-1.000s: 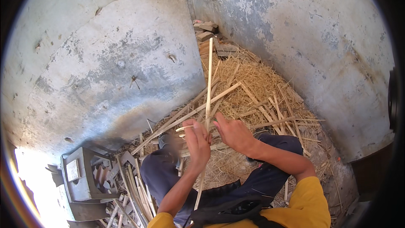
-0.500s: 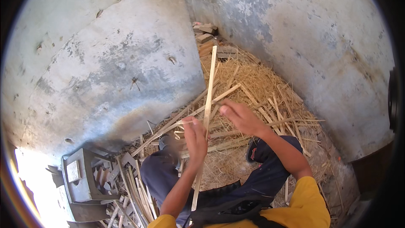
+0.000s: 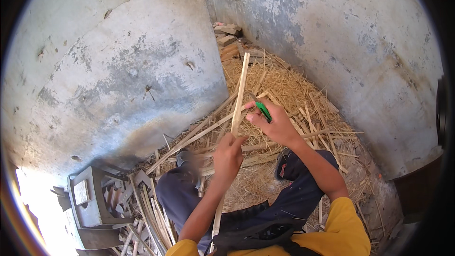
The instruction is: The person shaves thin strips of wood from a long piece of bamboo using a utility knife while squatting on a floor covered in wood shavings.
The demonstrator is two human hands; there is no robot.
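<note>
A long pale bamboo strip [image 3: 241, 90] slants up and away in front of me. My left hand [image 3: 227, 160] is closed around its middle, with the thumb pointing right. The strip's lower end passes under my left forearm toward my lap. In my right hand [image 3: 278, 127] is a green-handled utility knife [image 3: 263, 111], gripped between thumb and fingers. Its blade end points up and left, close to the strip's right side; I cannot tell whether they touch.
Straw-like shavings [image 3: 284, 80] and loose strips cover the floor ahead. More strips [image 3: 159, 218] lie by my left knee, beside a grey metal frame [image 3: 90, 208]. Stained walls [image 3: 142, 66] meet at a corner, where bricks [image 3: 228, 30] are piled.
My left hand has shifted up and right, now gripping the strip with its thumb extended. My right hand has turned, bringing the green knife into sight. The strip leans slightly further right.
</note>
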